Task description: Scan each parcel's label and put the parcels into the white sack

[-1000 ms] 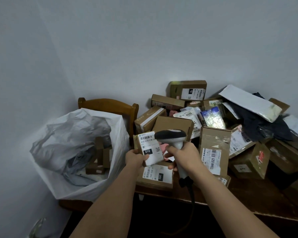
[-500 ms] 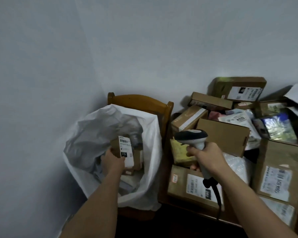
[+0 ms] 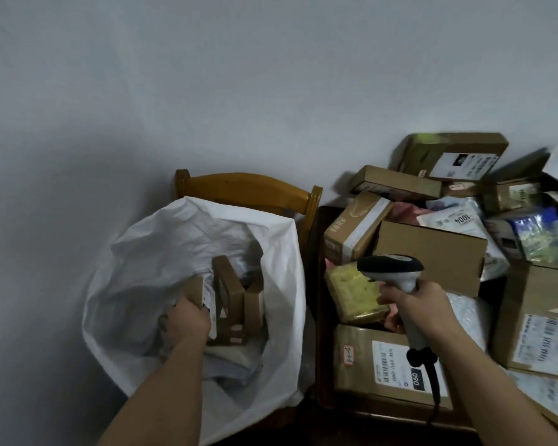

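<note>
Grey walls meet in a corner behind everything, plain and dim. Against them stands a wooden chair [image 3: 248, 188], and on its seat sits the white sack [image 3: 281, 284], its mouth wide open toward the camera.

Inside the sack the left hand [image 3: 187, 320] is low, below the rim. Its fingers are curled round a small parcel [image 3: 197, 292], a brown box with a white label on the side facing right; the box stands almost upright and is already within the sack. Just to its right, two more boxes [image 3: 231, 297] stand on edge inside the sack, touching each other, with crumpled grey plastic under and behind them.

To the right of the chair is a dark tabletop [image 3: 377, 415] loaded with a pile of parcels [image 3: 432, 252]. The right hand [image 3: 416, 309] hovers above the near part of this pile and grips the handle of a scanner [image 3: 392, 268]; the fingers are wrapped tight round it. The scanner has a black head pointing left and a white body, and a black cable hangs down from the handle.

Under this hand lies a flat box [image 3: 387, 365] with a white label and a small handwritten sticker. Beside it, nearer the sack, a yellow packet [image 3: 356, 294] rests tilted on the pile. Further back are several brown boxes, one large and plain, and some soft white bags. At the right edge another box [image 3: 541, 320] shows a barcode label.
</note>
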